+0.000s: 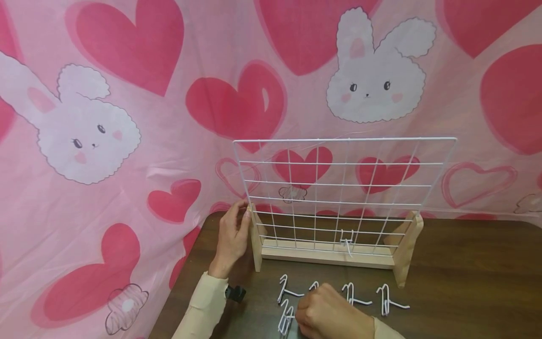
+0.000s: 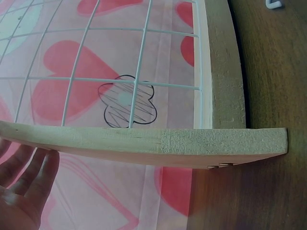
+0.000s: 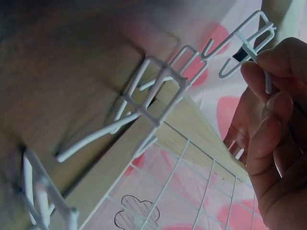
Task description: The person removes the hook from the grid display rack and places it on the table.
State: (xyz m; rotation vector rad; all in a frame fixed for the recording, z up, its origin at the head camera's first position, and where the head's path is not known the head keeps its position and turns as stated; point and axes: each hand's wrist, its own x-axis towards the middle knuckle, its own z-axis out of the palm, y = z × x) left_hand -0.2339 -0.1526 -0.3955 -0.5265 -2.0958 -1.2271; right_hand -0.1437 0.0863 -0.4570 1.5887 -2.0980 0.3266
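A white wire grid panel [image 1: 317, 183] stands in a wooden base [image 1: 326, 256] with wooden side supports. My left hand [image 1: 230, 235] touches the top of the left side support [image 2: 144, 141]; its fingers [image 2: 43, 172] lie along the support's outer face. Low on the grid hangs one white wire hook [image 1: 347, 241]. In front of the base, my right hand [image 1: 326, 310] pinches the prong of another white wire hook [image 3: 247, 43] between thumb and finger. Several more hooks lie on the table, among them one [image 1: 386, 300] to the right and one [image 3: 153, 91] close to the right wrist camera.
Dark wood-grain table [image 1: 474, 263] extends to the right of the stand. A pink cloth [image 1: 169, 132] printed with hearts and rabbits hangs behind and to the left. My left wrist wears a black strap device [image 1: 235, 293].
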